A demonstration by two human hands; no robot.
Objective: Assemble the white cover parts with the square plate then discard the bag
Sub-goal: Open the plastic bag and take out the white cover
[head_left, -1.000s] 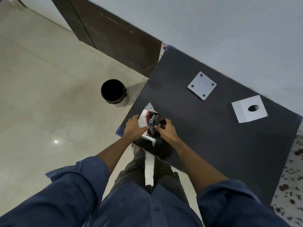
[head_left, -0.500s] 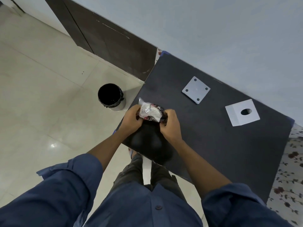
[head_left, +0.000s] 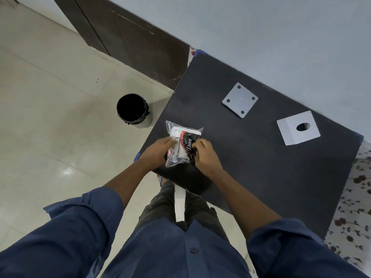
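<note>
Clear plastic bag (head_left: 181, 143) reading "Dove" is gripped by both hands, left hand (head_left: 158, 148) and right hand (head_left: 205, 153).

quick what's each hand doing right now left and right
Left hand: closed on the left side of the plastic bag.
Right hand: closed, fingers pinching the bag's right edge.

Single head view: we are looking steeply down from above, facing forward over the black table (head_left: 261, 167), close to our forearms.
</note>
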